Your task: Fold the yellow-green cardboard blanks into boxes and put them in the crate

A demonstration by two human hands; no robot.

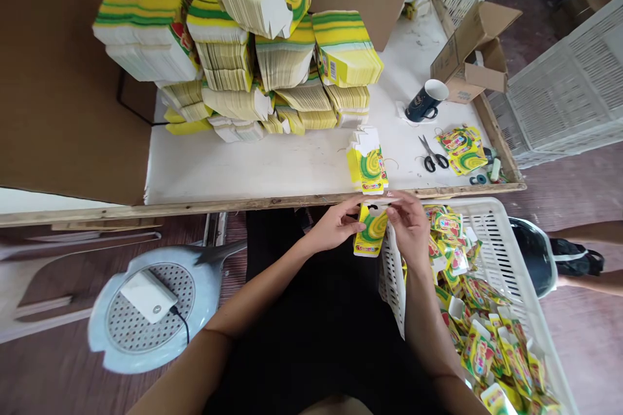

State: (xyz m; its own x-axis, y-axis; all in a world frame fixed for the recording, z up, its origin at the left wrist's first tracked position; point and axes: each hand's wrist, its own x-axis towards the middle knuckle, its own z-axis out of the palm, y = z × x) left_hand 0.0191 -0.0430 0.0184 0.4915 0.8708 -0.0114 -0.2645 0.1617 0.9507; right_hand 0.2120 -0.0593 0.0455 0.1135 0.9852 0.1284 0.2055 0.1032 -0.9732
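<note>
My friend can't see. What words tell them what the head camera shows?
The left hand and right hand hold a yellow-green carton by the edge of a white table. A white basket of folded cartons sits to the right; stacks of flat cartons sit on the table.

Nothing can be read: the red label on the held carton (372, 231) and the emblem on the mug (424, 104) are blurred.
</note>
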